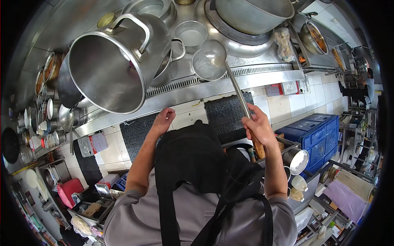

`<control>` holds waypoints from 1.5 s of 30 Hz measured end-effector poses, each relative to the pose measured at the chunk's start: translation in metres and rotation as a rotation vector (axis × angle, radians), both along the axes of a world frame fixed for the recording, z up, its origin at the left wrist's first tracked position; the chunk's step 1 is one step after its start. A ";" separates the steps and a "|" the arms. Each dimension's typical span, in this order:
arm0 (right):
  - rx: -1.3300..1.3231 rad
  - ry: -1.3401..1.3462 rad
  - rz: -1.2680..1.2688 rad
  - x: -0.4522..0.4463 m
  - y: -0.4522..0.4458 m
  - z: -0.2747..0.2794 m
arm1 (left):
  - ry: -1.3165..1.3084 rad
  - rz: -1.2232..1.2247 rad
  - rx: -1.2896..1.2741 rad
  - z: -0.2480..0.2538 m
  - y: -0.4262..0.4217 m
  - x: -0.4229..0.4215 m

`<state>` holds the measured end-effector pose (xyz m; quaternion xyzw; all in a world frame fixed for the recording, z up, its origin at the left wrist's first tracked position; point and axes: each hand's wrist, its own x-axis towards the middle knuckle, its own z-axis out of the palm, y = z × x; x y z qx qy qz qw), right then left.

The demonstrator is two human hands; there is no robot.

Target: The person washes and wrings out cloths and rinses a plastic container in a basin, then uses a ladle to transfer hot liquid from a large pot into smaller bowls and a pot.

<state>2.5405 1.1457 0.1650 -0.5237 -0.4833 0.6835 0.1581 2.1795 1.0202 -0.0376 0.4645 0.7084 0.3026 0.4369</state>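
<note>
A long-handled metal ladle [210,61] is in my right hand [258,125], whose fingers are wrapped round its handle. The ladle's round bowl is over the stove's front edge, near a small round metal bowl [191,33]. My left hand [164,119] is in front of the counter edge with its fingers curled in; whether anything small is between them cannot be made out. Beyond that hand, a large steel pot [107,71] lies tilted with its mouth towards me. At the top, another big pot [254,14] stands on a round burner.
A slotted drain channel [176,87] runs along the counter front. To the right are a plastic bag [284,44], a pan of orange food [315,37] and blue crates [314,137]. A seated person [365,90] is far right. Pans and strainers fill the left side.
</note>
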 end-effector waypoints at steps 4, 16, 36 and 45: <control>0.335 -0.270 0.107 0.005 -0.006 -0.001 | -0.006 -0.010 -0.026 -0.001 0.005 0.000; 0.824 -0.489 0.274 0.007 0.001 -0.092 | 0.005 0.016 0.008 -0.001 -0.004 -0.003; -0.308 0.270 -0.166 -0.012 0.013 -0.011 | -0.005 0.040 0.013 -0.002 -0.008 0.000; -0.067 0.043 -0.062 0.002 -0.008 0.008 | 0.004 0.012 0.018 -0.007 -0.004 0.002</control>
